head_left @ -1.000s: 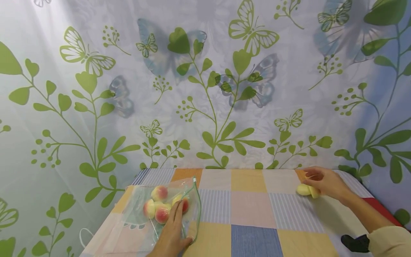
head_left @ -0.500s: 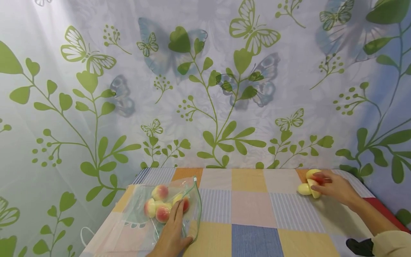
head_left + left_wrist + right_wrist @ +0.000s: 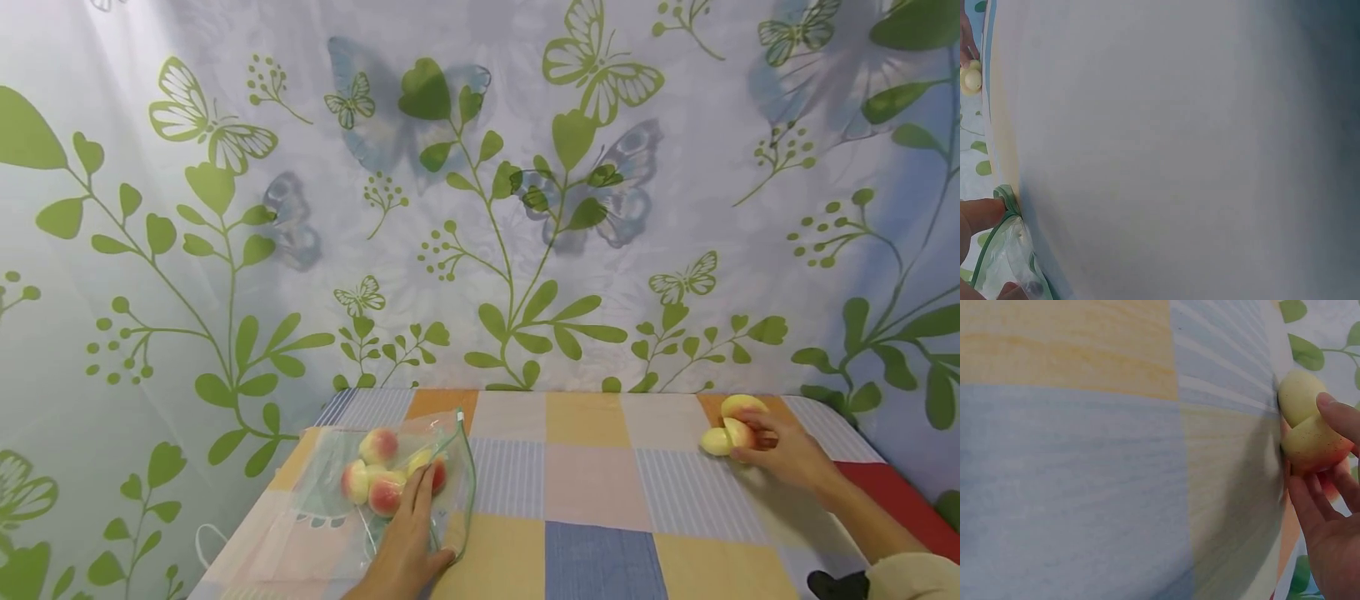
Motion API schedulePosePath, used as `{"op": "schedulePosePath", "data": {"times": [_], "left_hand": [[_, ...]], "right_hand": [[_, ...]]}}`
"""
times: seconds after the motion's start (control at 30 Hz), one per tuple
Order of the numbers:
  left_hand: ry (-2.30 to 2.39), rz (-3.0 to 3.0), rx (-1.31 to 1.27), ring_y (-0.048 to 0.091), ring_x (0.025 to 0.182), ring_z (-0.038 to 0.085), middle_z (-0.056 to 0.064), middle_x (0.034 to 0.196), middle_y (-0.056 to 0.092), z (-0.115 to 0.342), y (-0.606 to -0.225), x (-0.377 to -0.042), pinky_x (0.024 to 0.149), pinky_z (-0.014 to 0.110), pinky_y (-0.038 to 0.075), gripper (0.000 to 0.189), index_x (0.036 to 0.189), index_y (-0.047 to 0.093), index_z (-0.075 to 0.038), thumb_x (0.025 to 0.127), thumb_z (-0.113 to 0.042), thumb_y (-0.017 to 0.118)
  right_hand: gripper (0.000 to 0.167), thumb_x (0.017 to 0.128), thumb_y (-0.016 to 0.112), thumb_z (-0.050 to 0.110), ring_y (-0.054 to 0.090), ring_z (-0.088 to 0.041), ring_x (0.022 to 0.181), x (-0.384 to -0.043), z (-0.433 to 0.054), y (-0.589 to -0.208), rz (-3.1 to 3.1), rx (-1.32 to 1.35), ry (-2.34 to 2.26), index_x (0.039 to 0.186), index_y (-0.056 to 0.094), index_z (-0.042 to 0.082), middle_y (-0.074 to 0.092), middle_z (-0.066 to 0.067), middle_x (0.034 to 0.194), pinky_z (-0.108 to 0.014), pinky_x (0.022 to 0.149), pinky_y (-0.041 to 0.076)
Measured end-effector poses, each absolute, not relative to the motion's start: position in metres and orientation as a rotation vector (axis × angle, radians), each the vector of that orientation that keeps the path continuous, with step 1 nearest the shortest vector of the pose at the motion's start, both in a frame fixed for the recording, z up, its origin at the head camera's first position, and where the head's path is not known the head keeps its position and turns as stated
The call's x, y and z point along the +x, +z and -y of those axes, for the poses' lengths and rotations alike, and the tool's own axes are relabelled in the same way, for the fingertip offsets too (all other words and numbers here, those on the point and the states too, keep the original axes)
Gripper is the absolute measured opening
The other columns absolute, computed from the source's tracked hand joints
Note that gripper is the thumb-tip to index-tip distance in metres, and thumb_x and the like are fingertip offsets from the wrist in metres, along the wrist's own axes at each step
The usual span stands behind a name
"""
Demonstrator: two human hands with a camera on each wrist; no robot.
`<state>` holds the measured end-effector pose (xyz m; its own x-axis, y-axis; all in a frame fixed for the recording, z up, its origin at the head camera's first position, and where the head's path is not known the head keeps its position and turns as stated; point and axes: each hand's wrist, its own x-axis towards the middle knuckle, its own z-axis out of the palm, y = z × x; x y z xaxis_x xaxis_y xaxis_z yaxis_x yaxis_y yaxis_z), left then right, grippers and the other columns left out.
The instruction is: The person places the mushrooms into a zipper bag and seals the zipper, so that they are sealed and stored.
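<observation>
My left hand lies over a clear zip bag with green edging, its fingers stretched along the plastic. Several red-and-yellow mushroom-shaped pieces are inside the bag. In the left wrist view the thumb touches the green zip edge. At the far right of the table, my right hand holds a mushroom-shaped piece by its red-yellow cap, the thumb above and the fingers below. Its pale yellow, rounded stem points left in the head view. A second piece is right behind it.
A patchwork cloth covers the table. Behind stands a curtain printed with leaves and butterflies. A red patch lies at the table's right edge, and a white loop hangs at the left.
My right hand has turned and shifted slightly right, its fingers coming round the cap; the second piece behind has come into view. The left hand stays on the bag. The head view has shifted slightly.
</observation>
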<state>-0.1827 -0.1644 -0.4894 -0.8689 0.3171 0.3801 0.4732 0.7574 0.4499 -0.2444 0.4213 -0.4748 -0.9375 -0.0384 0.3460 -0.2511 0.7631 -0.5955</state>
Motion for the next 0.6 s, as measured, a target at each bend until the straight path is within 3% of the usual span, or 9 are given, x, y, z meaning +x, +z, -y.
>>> {"op": "schedulePosePath", "data": {"times": [0.4,0.6], "left_hand": [[-0.786,2.682,-0.619,0.048,0.131,0.053,0.028,0.16,0.025,0.164,-0.487,-0.182,0.101,0.059,0.049,0.123,0.16,0.018,0.005,0.067,-0.008,0.098],[-0.772,2.679,-0.623,0.045,0.134,0.052,0.026,0.161,0.025,0.164,-0.487,-0.181,0.103,0.059,0.048,0.124,0.161,0.018,0.003,0.067,-0.007,0.098]], "right_hand": [[0.069,0.078,0.091,0.009,0.057,0.006,0.088,-0.241,-0.414,-0.471,2.603,0.256,0.987,0.131,0.055,-0.017,0.064,-0.037,0.117,-0.008,0.07,0.047],[0.066,0.08,0.092,0.016,0.063,-0.006,0.092,-0.243,-0.406,-0.466,2.605,0.25,0.948,0.128,0.06,-0.014,0.065,-0.033,0.12,-0.008,0.072,0.047]]}}
